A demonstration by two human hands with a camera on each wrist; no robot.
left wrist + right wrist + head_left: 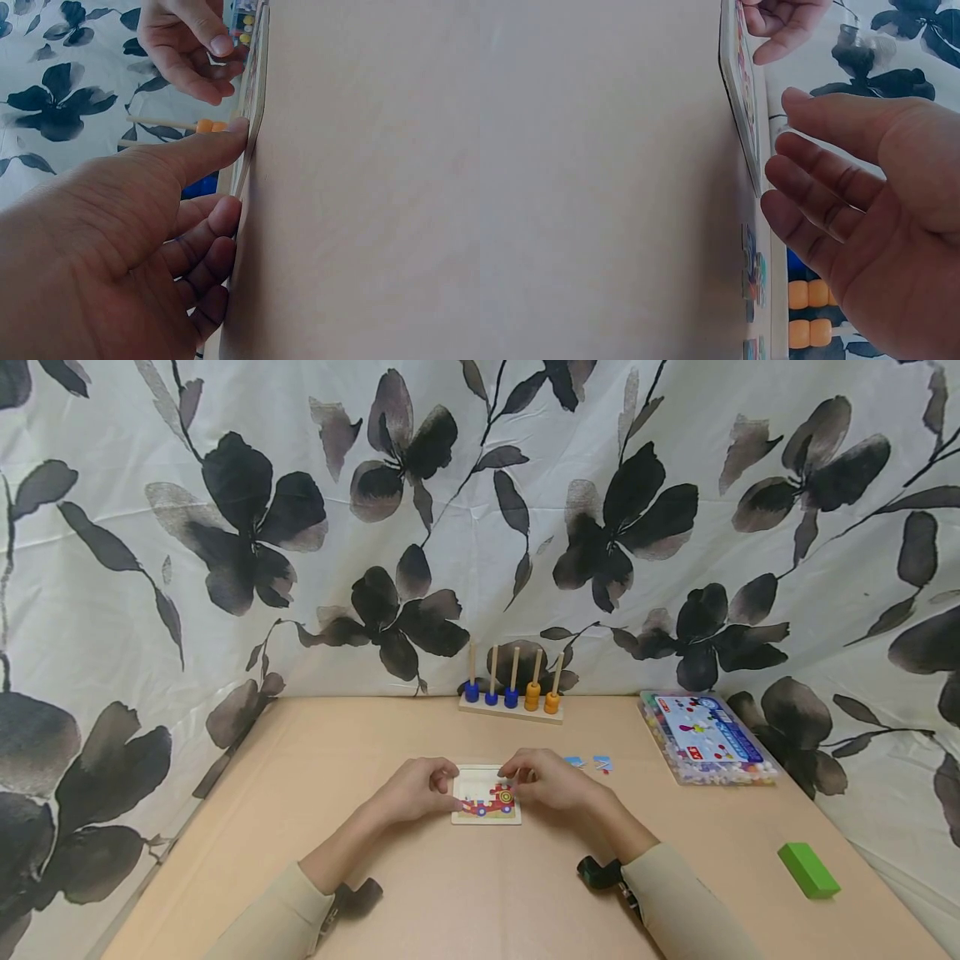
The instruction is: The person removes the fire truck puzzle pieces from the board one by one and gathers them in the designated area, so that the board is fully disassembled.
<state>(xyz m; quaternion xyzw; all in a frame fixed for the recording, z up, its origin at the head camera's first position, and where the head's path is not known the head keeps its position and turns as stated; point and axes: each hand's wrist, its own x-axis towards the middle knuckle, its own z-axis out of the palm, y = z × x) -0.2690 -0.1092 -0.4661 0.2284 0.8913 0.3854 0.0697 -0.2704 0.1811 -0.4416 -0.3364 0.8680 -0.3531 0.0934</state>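
Observation:
A small wooden jigsaw puzzle board lies on the table before me, with a picture of a red vehicle in its lower part and pale bare wood above. My left hand holds its left side. In the left wrist view the thumb rests on the board's edge and the curled fingertips sit against its side. Over the upper right corner hovers my right hand. Its fingers are loosely bent, with nothing between them and the thumb in the right wrist view. Blue puzzle pieces lie just beyond that hand.
Behind the board stands a wooden peg stand with blue and orange beads. A clear case of colourful beads is at the back right. Closer on the right lies a green block. A floral cloth hangs along the table's back edge.

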